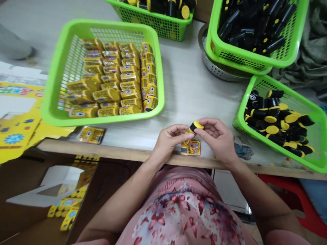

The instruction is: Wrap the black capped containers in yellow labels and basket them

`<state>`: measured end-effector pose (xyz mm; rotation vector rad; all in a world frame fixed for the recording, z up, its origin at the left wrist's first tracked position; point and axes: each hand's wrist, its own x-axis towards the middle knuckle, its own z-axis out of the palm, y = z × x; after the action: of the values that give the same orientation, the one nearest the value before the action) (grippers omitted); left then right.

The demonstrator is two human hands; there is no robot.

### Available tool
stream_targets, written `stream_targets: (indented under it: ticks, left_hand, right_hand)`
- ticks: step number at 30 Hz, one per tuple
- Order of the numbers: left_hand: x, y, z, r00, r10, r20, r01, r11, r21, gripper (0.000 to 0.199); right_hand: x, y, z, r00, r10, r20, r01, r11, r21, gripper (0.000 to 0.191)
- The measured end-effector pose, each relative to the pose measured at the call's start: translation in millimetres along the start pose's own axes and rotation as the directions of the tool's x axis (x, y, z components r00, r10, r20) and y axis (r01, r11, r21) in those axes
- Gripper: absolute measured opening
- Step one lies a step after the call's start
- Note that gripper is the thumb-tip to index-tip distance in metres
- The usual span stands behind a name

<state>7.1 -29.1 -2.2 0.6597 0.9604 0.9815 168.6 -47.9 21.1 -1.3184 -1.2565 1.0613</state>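
Note:
Near the table's front edge, my left hand (169,139) pinches a yellow printed sleeve (188,131) between thumb and fingers. My right hand (216,136) grips a small black tube with a yellow cap (196,126), its black end meeting the sleeve; how far in it sits is hidden by the fingers. Just below my hands lies a small stack of yellow printed sleeves (192,148). Left of them, a green basket (102,119) holds rows of yellow wrapped tubes (109,81). On the right, another green basket (281,154) contains loose black tubes with yellow caps (272,130).
More green baskets (150,25) of black tubes stand at the back, one (255,63) over a metal colander (222,69). A bundle of printed sleeves (91,135) and yellow printed card (22,119) lie left. Below, a cardboard box (22,177) holds yellow packs.

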Motion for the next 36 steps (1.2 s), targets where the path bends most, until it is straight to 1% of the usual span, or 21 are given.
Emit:
stream_targets:
  ticks: [3,5,7,9,11,13,15,17,20,21,22,23,24,26,27,28,29,30,32,34,36]
  left_hand:
    - [0,0,-0.2,0.998,-0.031,0.049,0.033,0.998,-0.059,0.032]
    - [-1,2,0.5,0.996,-0.055,0.075,0.060,0.996,-0.062,0.031]
    - [-2,5,1.6,0.991,-0.082,0.103,0.089,0.994,-0.059,0.033]
    - [-3,9,2.4,0.981,-0.119,0.151,0.130,0.990,-0.062,0.035]
    - [-3,11,2.4,0.967,-0.160,0.197,0.175,0.982,-0.063,0.035]
    - [-3,11,1.9,0.963,-0.177,0.202,0.192,0.979,-0.062,0.035]
    - [-3,8,2.0,0.977,-0.147,0.157,0.156,0.987,-0.048,0.035]
    - [-4,5,3.4,0.996,-0.060,0.070,0.060,0.998,0.006,0.037]
    - [-6,1,7.1,0.995,0.089,-0.047,-0.082,0.988,0.134,0.039]
    - [-6,1,8.0,0.991,0.117,-0.070,-0.105,0.982,0.159,0.039]
    - [-6,1,8.7,0.988,0.128,-0.082,-0.113,0.980,0.166,0.039]
    - [-6,2,8.9,0.989,0.124,-0.085,-0.110,0.982,0.154,0.039]
    - [-6,2,8.8,0.990,0.113,-0.080,-0.102,0.986,0.129,0.038]
    - [-5,4,7.9,0.994,0.096,-0.055,-0.092,0.994,0.065,0.040]
    - [-4,4,7.3,0.995,0.091,-0.038,-0.090,0.995,0.033,0.041]
    - [-4,5,6.7,0.996,0.086,-0.022,-0.086,0.996,0.002,0.043]
    - [-3,5,6.0,0.997,0.074,0.000,-0.074,0.997,-0.030,0.044]
    - [-3,5,5.3,0.998,0.047,0.035,-0.044,0.997,-0.062,0.043]
    - [-2,6,3.9,0.988,-0.049,0.143,0.067,0.990,-0.122,0.038]
    - [-1,7,2.1,0.951,-0.150,0.270,0.196,0.968,-0.154,0.038]
    - [0,8,0.3,0.918,-0.195,0.344,0.266,0.949,-0.171,0.037]
  right_hand:
    - [-2,4,0,0.997,-0.081,-0.014,0.080,0.994,-0.071,0.020]
    - [-4,4,-4,0.986,-0.161,0.035,0.164,0.974,-0.156,0.014]
    - [-4,3,-10,0.975,-0.198,0.101,0.215,0.957,-0.193,0.016]
    - [-4,2,-15,0.976,-0.158,0.150,0.179,0.975,-0.132,0.021]
    - [-3,2,-16,0.978,-0.075,0.192,0.082,0.996,-0.031,0.030]
    - [-3,4,-14,0.977,-0.010,0.213,0.002,0.999,0.038,0.033]
    - [-1,7,-11,0.982,0.022,0.190,-0.032,0.998,0.053,0.032]
    - [0,11,-7,0.993,0.030,0.116,-0.031,0.999,0.006,0.034]
    - [3,17,-5,1.000,-0.007,0.007,0.008,0.983,-0.185,0.037]
    - [3,17,-5,0.999,-0.037,0.004,0.037,0.967,-0.253,0.038]
    - [2,17,-5,0.996,-0.084,0.025,0.087,0.945,-0.315,0.042]
    - [1,17,-5,0.987,-0.147,0.065,0.161,0.914,-0.372,0.050]
    - [-1,16,-5,0.968,-0.224,0.116,0.253,0.868,-0.427,0.059]
    - [-5,16,-3,0.896,-0.379,0.231,0.443,0.732,-0.518,0.074]
    - [-7,16,0,0.859,-0.436,0.268,0.508,0.661,-0.552,0.077]
    - [-9,16,3,0.832,-0.478,0.280,0.544,0.608,-0.578,0.075]
    - [-10,17,5,0.818,-0.507,0.273,0.558,0.581,-0.593,0.073]
    - [-10,18,8,0.812,-0.526,0.253,0.559,0.576,-0.596,0.072]
    - [-10,19,10,0.814,-0.540,0.214,0.551,0.603,-0.577,0.073]
    - [-10,20,11,0.804,-0.552,0.219,0.571,0.617,-0.541,0.075]
    - [-9,19,9,0.775,-0.586,0.235,0.610,0.597,-0.522,0.076]
